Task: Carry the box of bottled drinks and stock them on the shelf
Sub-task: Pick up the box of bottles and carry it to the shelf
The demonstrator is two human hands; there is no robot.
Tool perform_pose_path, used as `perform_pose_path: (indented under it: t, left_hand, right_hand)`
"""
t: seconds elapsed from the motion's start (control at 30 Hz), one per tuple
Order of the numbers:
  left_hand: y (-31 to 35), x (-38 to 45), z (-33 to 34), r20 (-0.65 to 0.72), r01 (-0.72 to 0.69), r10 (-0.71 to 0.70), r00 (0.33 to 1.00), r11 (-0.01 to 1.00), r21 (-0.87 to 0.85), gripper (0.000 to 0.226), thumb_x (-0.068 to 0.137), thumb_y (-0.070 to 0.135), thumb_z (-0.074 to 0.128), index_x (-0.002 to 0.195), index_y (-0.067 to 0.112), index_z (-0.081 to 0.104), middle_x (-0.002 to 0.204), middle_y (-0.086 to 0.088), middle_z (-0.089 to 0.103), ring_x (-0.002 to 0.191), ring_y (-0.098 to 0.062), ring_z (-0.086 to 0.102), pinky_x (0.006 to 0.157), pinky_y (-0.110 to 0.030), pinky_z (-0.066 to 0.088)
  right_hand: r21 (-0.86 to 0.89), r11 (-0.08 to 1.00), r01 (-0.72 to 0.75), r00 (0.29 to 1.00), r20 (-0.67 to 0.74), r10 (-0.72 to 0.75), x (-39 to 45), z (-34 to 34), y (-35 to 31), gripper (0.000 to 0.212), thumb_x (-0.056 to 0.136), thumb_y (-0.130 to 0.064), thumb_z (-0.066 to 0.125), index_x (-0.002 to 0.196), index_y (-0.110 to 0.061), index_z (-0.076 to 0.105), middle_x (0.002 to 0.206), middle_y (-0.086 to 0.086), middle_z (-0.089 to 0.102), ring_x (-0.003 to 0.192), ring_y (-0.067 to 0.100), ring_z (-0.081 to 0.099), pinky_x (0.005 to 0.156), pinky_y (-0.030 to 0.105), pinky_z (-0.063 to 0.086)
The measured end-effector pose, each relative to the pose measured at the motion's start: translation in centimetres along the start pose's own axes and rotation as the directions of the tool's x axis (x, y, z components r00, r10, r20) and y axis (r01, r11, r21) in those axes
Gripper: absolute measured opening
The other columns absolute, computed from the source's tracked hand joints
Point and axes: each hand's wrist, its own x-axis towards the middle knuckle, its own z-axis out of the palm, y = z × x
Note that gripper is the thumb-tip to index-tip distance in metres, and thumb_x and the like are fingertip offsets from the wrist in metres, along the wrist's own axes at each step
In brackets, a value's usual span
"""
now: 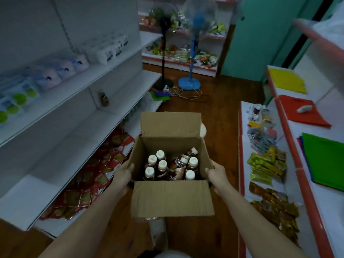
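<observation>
Box: open cardboard box [172,199] carried at waist height in shop aisle, above wood floor [221,101], near & far flaps up.
Left hand: left hand [122,175] clamped on box's left wall, thumb hooked over rim, fingers underneath out of sight.
Right hand: right hand [216,173] gripping box's right wall, thumb over top edge.
Contents: bottled drinks [162,169], brown w/ white caps; several upright at left & front, a couple tipped over toward right back corner.
Left side: white shelf unit [61,127]; middle shelf mostly bare, top shelf w/ pastel packs [63,69], bottom shelf w/ red-edged sachets [93,174].
Right side: red-trimmed shelves [297,164] w/ snack packets [266,164], plus green, red & yellow sheets.
Background: blue pedestal fan [193,45] & black fan [163,43] standing on floor, cables trailing beside their bases; stocked shelves behind, blurred.
</observation>
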Motion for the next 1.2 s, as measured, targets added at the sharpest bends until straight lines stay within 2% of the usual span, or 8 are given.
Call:
perform_pose_path:
  t: [0.1, 0.33, 0.5, 0.6, 0.73, 0.9, 1.07, 1.2]
  left_hand:
    - [2.7, 6.3, 2.0, -0.003, 0.009, -0.009, 1.000, 1.000, 0.005, 0.029, 0.100, 0.013, 0.046, 0.102, 0.030, 0.069, 0.102, -0.002, 0.072, 0.090, -0.021, 0.068, 0.063, -0.033, 0.054]
    - [9.3, 18.9, 7.0, -0.022, 0.013, -0.012, 1.000, 0.998, 0.057, 0.025, 0.099, 0.014, 0.048, 0.114, 0.021, 0.067, 0.098, -0.002, 0.071, 0.089, -0.021, 0.067, 0.070, -0.035, 0.053]
    - [13.3, 26.8, 10.9, -0.051, 0.023, -0.019, 0.998, 0.997, 0.073, 0.044, 0.100, 0.012, 0.046, 0.087, 0.043, 0.073, 0.087, 0.011, 0.071, 0.083, -0.012, 0.068, 0.069, -0.031, 0.053]
    - [14.6, 31.3, 13.1, -0.097, 0.006, -0.006, 0.995, 1.000, 0.004, 0.034, 0.100, 0.008, 0.043, 0.125, 0.023, 0.062, 0.109, -0.006, 0.068, 0.094, -0.023, 0.065, 0.077, -0.035, 0.053]
    - [17.2, 35.8, 15.1, -0.167, 0.058, -0.074, 0.983, 0.993, -0.102, 0.038, 0.102, 0.010, 0.041, 0.139, 0.013, 0.047, 0.125, -0.016, 0.060, 0.110, -0.034, 0.060, 0.096, -0.054, 0.048]
    - [21.0, 40.5, 16.3, -0.274, 0.089, -0.135, 0.952, 0.981, -0.172, 0.041, 0.102, 0.014, 0.041, 0.143, 0.017, 0.042, 0.133, -0.017, 0.055, 0.118, -0.038, 0.055, 0.099, -0.059, 0.045]
    - [23.3, 46.2, 15.8, -0.387, 0.054, -0.093, 0.917, 0.993, -0.109, 0.038, 0.102, 0.015, 0.041, 0.139, 0.012, 0.049, 0.127, -0.017, 0.060, 0.096, -0.027, 0.061, 0.058, -0.028, 0.050]
    - [23.4, 50.7, 14.2, -0.395, 0.071, -0.128, 0.910, 0.985, -0.158, 0.035, 0.103, 0.016, 0.040, 0.135, 0.016, 0.053, 0.117, -0.013, 0.065, 0.089, -0.025, 0.064, 0.059, -0.029, 0.053]
  right_hand:
    - [0.000, 1.000, -0.021, 1.000, -0.005, 0.021, 6.2, 1.8, -2.6, 0.052, 0.092, 0.005, 0.045, 0.138, -0.019, 0.052, 0.112, -0.002, 0.061, 0.102, 0.017, 0.057, 0.092, 0.033, 0.049]
    - [0.003, 0.999, -0.053, 0.998, -0.033, 0.054, 19.4, 4.6, -8.8, 0.049, 0.093, 0.004, 0.047, 0.137, -0.017, 0.053, 0.114, -0.001, 0.061, 0.105, 0.018, 0.057, 0.100, 0.039, 0.049]
    - [-0.024, 0.998, -0.054, 0.998, 0.013, 0.055, 30.3, 6.3, -12.6, 0.050, 0.092, 0.004, 0.047, 0.138, -0.017, 0.052, 0.118, -0.001, 0.062, 0.112, 0.022, 0.058, 0.103, 0.047, 0.048]
    - [-0.019, 0.998, -0.061, 0.995, 0.078, 0.063, 37.7, 7.9, -14.4, 0.050, 0.092, 0.005, 0.046, 0.134, -0.020, 0.056, 0.113, -0.003, 0.064, 0.101, 0.018, 0.061, 0.097, 0.043, 0.052]
    - [-0.034, 0.998, -0.046, 0.982, 0.181, 0.051, 45.3, 9.9, -17.1, 0.048, 0.091, 0.002, 0.046, 0.120, -0.031, 0.065, 0.089, -0.018, 0.070, 0.089, 0.008, 0.065, 0.066, 0.022, 0.055]
    - [-0.064, 0.997, -0.040, 0.950, 0.305, 0.058, 53.4, 13.4, -21.8, 0.048, 0.092, 0.003, 0.044, 0.124, -0.027, 0.063, 0.101, -0.008, 0.070, 0.102, 0.018, 0.065, 0.091, 0.041, 0.056]
    - [-0.086, 0.995, -0.044, 0.939, 0.337, 0.070, 59.4, 18.7, -24.7, 0.047, 0.092, 0.004, 0.046, 0.123, -0.027, 0.062, 0.088, -0.016, 0.067, 0.092, 0.012, 0.065, 0.083, 0.035, 0.056]
    - [-0.136, 0.989, -0.057, 0.931, 0.352, 0.102, 62.7, 23.0, -25.7, 0.050, 0.092, 0.004, 0.046, 0.129, -0.026, 0.059, 0.100, -0.008, 0.069, 0.099, 0.016, 0.065, 0.089, 0.037, 0.055]
